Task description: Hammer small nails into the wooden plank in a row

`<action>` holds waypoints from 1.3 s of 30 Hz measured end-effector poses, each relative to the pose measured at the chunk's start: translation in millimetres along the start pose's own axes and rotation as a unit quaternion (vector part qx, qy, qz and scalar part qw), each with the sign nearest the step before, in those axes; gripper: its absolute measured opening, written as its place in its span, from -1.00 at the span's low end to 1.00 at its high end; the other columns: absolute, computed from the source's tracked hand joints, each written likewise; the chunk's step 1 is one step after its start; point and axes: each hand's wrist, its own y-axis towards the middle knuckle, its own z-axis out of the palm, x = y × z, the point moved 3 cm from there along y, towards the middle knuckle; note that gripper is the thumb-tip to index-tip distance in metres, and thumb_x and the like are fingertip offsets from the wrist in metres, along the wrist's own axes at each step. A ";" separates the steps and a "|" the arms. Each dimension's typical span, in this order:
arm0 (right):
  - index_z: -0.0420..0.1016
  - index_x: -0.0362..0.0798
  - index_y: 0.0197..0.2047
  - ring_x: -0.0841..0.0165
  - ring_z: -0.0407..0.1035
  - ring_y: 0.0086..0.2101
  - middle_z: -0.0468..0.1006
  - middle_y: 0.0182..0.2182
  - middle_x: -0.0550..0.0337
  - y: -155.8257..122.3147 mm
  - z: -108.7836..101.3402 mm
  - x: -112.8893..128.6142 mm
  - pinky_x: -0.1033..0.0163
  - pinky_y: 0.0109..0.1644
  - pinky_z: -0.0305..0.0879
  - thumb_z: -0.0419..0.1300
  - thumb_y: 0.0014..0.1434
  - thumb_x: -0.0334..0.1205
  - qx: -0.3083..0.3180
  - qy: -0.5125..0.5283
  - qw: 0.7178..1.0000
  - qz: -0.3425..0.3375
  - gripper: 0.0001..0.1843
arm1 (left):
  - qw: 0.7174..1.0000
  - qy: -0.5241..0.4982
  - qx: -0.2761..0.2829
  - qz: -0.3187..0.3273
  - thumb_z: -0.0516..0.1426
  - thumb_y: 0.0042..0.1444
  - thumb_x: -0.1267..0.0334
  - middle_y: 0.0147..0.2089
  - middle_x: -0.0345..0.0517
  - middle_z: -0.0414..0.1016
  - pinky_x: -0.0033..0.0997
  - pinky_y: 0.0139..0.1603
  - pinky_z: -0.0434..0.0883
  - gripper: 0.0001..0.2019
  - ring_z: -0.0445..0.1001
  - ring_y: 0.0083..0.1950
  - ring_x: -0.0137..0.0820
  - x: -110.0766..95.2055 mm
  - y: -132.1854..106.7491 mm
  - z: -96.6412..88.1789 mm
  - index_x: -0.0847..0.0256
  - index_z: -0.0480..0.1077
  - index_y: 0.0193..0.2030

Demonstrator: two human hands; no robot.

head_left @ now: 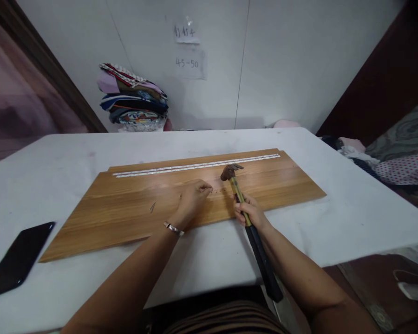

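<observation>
My right hand [249, 211] is wrapped round the shaft of a claw hammer [236, 190], whose rusty head hovers over the wooden board [125, 204]. The hammer's black grip points back toward my body. My left hand [193, 199], with a metal bracelet at the wrist, rests at the middle of the board. Its thumb and finger pinch a nail [211, 189] against the surface; little of the nail shows. Just to the right, a short row of small dark marks or nails runs toward the hammer. Two loose nails [152, 207] lie on the board left of my left hand.
Two pale measuring strips [195, 165] lie along the board's far side. A black phone [21, 257] is on the white table [351, 204] at the left. Folded cloths [135, 97] are stacked by the wall, under paper notes [188, 62]. More fabric lies beyond the table's right edge.
</observation>
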 end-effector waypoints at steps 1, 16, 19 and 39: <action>0.26 -0.09 -0.20 0.55 0.01 -0.83 0.21 -0.80 0.53 0.2 -0.2 -0.5 0.44 -0.80 -0.04 0.15 -0.09 -0.23 0.004 -0.004 1.000 -0.001 -0.67 | 1.000 0.005 -0.001 0.004 0.09 0.03 0.23 -0.30 -0.14 0.52 -0.43 -0.22 0.32 -0.84 0.43 -0.26 -0.41 0.9 2.7 3.0 0.21 0.48 -0.38; 0.26 -0.07 -0.18 0.57 0.01 -0.83 0.25 -0.74 0.52 0.1 1.1 -2.6 0.45 -0.80 -0.02 0.15 -0.10 -0.22 0.010 -0.014 1.000 0.006 -0.65 | 0.997 0.067 0.010 0.040 0.08 0.04 0.31 -0.28 -0.07 0.54 -0.40 -0.15 0.34 -0.84 0.45 -0.21 -0.36 6.3 12.3 23.5 0.22 0.49 -0.39; 0.26 -0.07 -0.20 0.57 0.02 -0.83 0.24 -0.75 0.52 0.1 2.3 -1.7 0.45 -0.81 -0.02 0.15 -0.12 -0.23 0.005 -0.014 1.000 0.010 -0.65 | 0.994 0.089 0.014 0.056 0.07 0.04 0.33 -0.29 -0.07 0.53 -0.39 -0.14 0.33 -0.84 0.44 -0.22 -0.36 1.9 12.2 22.2 0.22 0.49 -0.40; 0.24 -0.08 -0.20 0.57 0.01 -0.84 0.25 -0.74 0.52 1.2 1.7 -9.6 0.45 -0.82 -0.06 0.17 -0.10 -0.22 0.016 -0.022 1.000 0.012 -0.65 | 0.978 0.190 0.039 0.080 0.08 0.07 0.36 -0.30 -0.06 0.52 -0.33 -0.10 0.30 -0.86 0.42 -0.23 -0.35 -12.2 10.3 25.9 0.24 0.48 -0.40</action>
